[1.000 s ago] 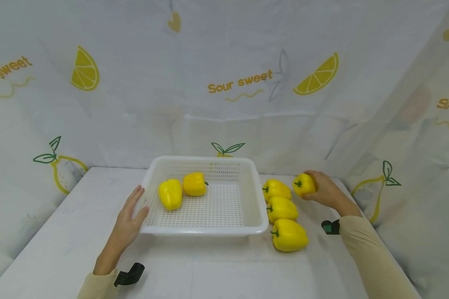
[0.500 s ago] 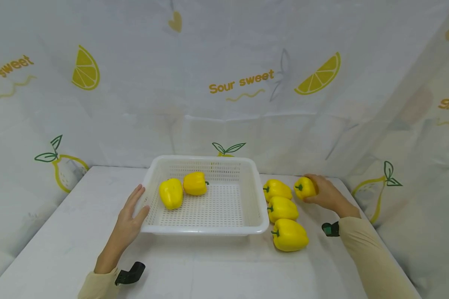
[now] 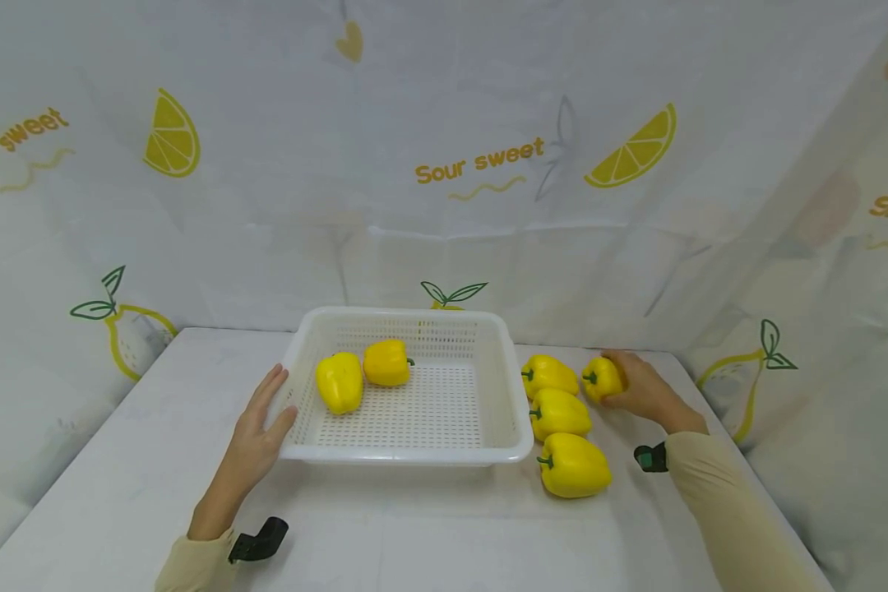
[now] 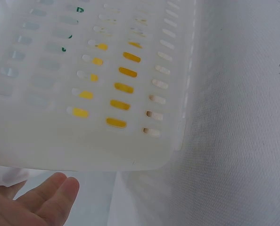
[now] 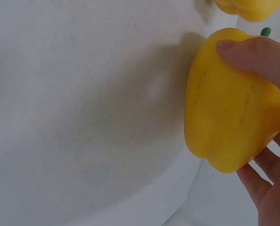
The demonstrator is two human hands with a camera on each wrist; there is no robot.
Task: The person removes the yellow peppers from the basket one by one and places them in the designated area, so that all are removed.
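My right hand (image 3: 645, 393) grips a yellow bell pepper (image 3: 602, 378) with a green stem at the back right of the table. In the right wrist view the thumb lies across the top of that bell pepper (image 5: 232, 108) and the fingers reach round its other side. My left hand (image 3: 253, 436) rests at the left side of a white perforated basket (image 3: 407, 455), fingers extended and thumb apart, by the rim. Two yellow bell peppers (image 3: 339, 384) lie inside the basket, on its left half. Three more bell peppers (image 3: 560, 413) lie in a column just right of the basket.
A white cloth covers the table (image 3: 444, 534). Behind and on both sides hangs a white curtain (image 3: 303, 205) with lemon prints and lettering. Dark camera mounts (image 3: 259, 540) sit at both wrists.
The bell pepper in my right hand has come down slightly, closer to the table. My left hand and the basket have stayed in place.
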